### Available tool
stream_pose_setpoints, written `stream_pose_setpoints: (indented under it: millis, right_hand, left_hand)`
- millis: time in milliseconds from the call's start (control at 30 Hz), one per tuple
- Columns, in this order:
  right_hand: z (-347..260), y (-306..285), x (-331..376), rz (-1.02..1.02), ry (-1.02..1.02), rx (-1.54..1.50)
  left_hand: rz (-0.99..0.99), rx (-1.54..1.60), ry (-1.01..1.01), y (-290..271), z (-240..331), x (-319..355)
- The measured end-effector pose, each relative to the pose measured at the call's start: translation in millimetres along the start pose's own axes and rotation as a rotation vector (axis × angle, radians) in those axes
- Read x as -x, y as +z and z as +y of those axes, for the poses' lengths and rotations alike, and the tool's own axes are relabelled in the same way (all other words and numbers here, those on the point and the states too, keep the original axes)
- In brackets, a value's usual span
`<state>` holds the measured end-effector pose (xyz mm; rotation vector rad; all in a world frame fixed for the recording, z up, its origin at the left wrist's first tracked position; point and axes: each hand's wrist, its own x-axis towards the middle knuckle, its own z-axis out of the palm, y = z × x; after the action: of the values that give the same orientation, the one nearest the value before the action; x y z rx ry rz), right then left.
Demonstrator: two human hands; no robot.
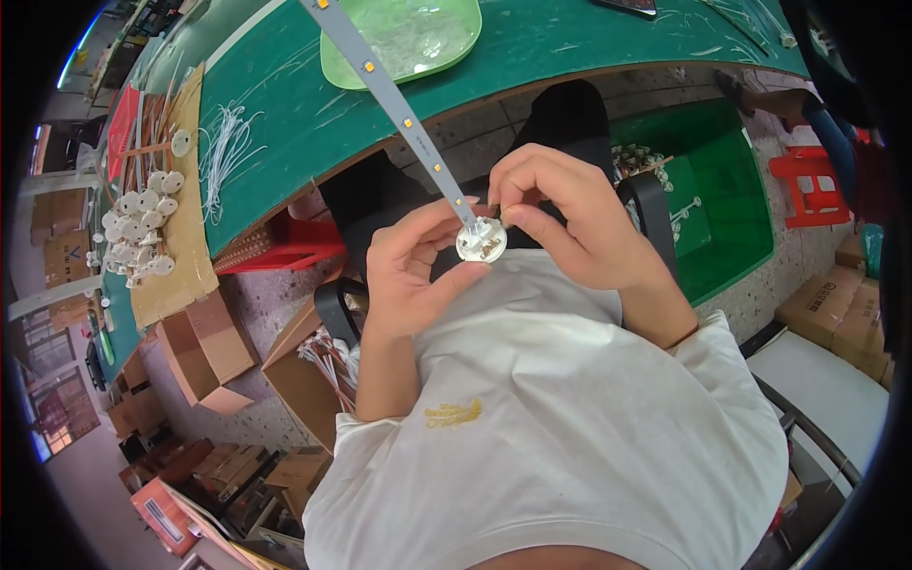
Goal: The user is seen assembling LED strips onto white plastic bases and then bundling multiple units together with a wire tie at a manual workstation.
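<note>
Over my lap, my left hand (418, 261) pinches a round white end cap (482, 249) between thumb and fingers. Small metal parts show in the cap's open face. A long grey LED strip (407, 119) with yellow chips rises from the cap toward the far side, passing over the rim of a light green tray. My right hand (567, 204) is closed at the cap's upper right edge, thumb and index finger pressed together. A tiny dark bit shows at those fingertips, too small to name.
The green-topped table (285, 123) carries the light green tray (475, 33) and a bundle of white wires (228, 157). White caps on stems (138, 223) are piled on cardboard at left. A green bin (731, 209) and red stool (807, 185) stand right; cardboard boxes (204, 347) lie left.
</note>
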<state>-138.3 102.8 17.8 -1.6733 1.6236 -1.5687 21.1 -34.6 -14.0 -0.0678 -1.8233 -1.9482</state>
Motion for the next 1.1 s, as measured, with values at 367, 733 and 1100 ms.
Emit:
stream_pose_setpoints:
  millis: [367,733,1100]
  right_hand:
    - [14.1,0.8,0.4,-0.093,0.300,-0.617]
    - [78.6,-9.6,-12.6,0.082,0.455,-0.255]
    - [201.0,58.8,-50.1,0.302,0.256,0.680]
  left_hand:
    - [0.060,0.082,-0.102,-1.6,-4.6,2.9]
    - [0.198,0.151,-0.001,-38.3,11.5,-0.7]
    - [0.598,-0.069,0.141,-117.8,25.5,-82.8]
